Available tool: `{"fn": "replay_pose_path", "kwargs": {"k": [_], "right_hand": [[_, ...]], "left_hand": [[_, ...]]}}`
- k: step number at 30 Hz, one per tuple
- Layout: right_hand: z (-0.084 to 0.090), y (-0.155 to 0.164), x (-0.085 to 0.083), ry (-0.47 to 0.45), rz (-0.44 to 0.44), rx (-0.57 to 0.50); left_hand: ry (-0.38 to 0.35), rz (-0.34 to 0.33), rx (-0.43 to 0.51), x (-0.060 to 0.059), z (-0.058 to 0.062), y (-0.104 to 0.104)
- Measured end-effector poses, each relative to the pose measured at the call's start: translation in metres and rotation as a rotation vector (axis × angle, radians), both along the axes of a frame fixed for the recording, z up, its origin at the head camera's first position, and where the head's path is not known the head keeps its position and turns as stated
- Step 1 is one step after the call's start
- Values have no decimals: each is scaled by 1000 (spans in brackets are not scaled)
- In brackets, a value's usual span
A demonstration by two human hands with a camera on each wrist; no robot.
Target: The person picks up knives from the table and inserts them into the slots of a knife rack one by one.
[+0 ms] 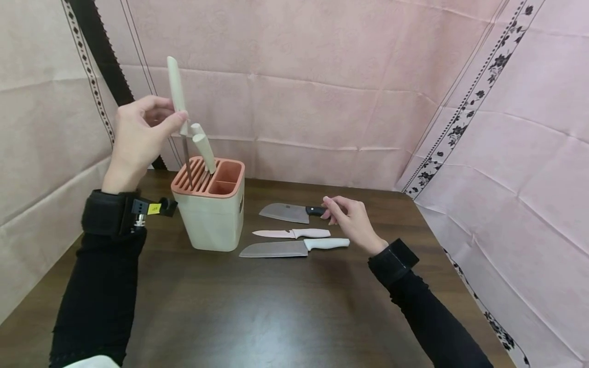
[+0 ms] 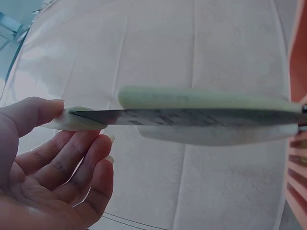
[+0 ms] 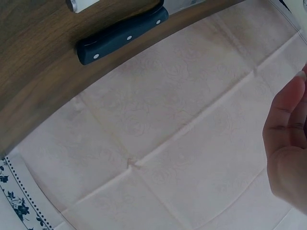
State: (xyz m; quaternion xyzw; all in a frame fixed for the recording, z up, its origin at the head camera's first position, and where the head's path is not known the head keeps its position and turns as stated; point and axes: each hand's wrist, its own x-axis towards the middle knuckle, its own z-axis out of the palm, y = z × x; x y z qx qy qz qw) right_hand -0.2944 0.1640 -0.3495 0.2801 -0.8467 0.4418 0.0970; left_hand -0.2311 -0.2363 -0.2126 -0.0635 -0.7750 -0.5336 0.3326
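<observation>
My left hand [image 1: 142,128] pinches the pale green handle of a kitchen knife [image 1: 175,84] between thumb and fingers. Its blade [image 2: 192,117] points down, the tip reaching a slot of the knife block [image 1: 209,220], which has a pale green body and an orange slotted top. Other pale handles [image 1: 204,151] stick up beside it. Above the table's right side my right hand [image 1: 352,217] hangs with loosely bent fingers, holding nothing. Near it lies a black-handled cleaver [image 1: 285,211]; in the right wrist view its handle [image 3: 124,39] is apart from the hand.
Closer to me lie a small white-handled knife with a pinkish blade [image 1: 273,233] and a larger white-handled knife [image 1: 276,249], blades toward the block. The brown wooden table [image 1: 257,317] meets a pale pink cloth [image 1: 317,117] hung behind and at both sides.
</observation>
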Motion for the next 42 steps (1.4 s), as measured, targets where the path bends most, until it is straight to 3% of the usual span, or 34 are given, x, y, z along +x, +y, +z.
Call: {"fn": "replay_pose_path", "kwargs": {"k": [8, 15, 25, 35, 42], "right_hand": [[-4, 3, 1, -2, -14, 2], [-7, 6, 2, -4, -15, 14], [-11, 9, 0, -12, -21, 17], [-14, 13, -1, -20, -29, 41], [-20, 18, -6, -40, -3, 116]], "left_hand": [[-49, 63, -69, -7, -8, -6], [-49, 45, -92, -14, -21, -6], [-126, 109, -247, -21, -39, -6], [-226, 96, -349, -27, -53, -12], [-263, 62, -364, -28, -61, -16]]}}
